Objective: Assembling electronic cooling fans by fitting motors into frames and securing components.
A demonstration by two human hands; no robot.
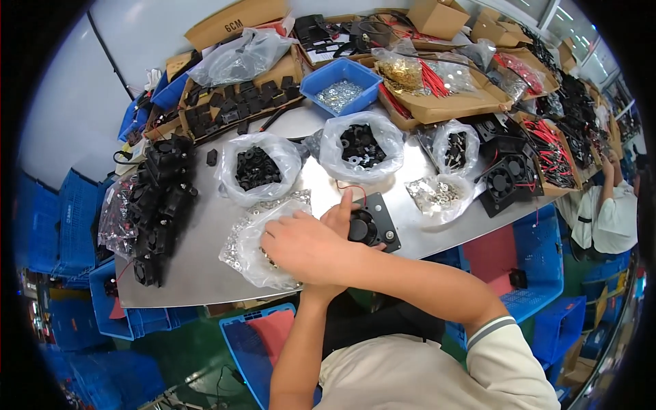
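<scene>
Currently both forearms cross near the black square fan on a flat plate (pixel 384 220), which lies on the bare grey metal worktop (pixel 205 239) and serves as landmark; a thin red wire (pixel 353 187) loops up from its far edge. Left hand (pixel 337 217): at the fan's left edge, fingers up and partly spread, seemingly touching it; whether it grips, cannot tell. Right hand (pixel 298 244): passes over the left wrist to a clear plastic bag of small metal pieces (pixel 239 239), left of the fan. Fingers curl down at the bag's mouth, tips hidden; cannot tell if they pinch anything.

Beyond the fan, slightly left: an open translucent bag of black washer-like parts (pixel 332 149). Farther left of the fan, another translucent bag of small black parts (pixel 230 167). Well left of the fan: a heap of black fan units (pixel 160 198). Right of the fan, a translucent bag of silvery pieces (pixel 466 203); farther right, a second black square fan (pixel 504 179). Well beyond the fan, a blue plastic bin of metal washers (pixel 372 87) stands beside a shallow brown cardboard tray (pixel 447 111) bearing bagged parts and red wires.
</scene>
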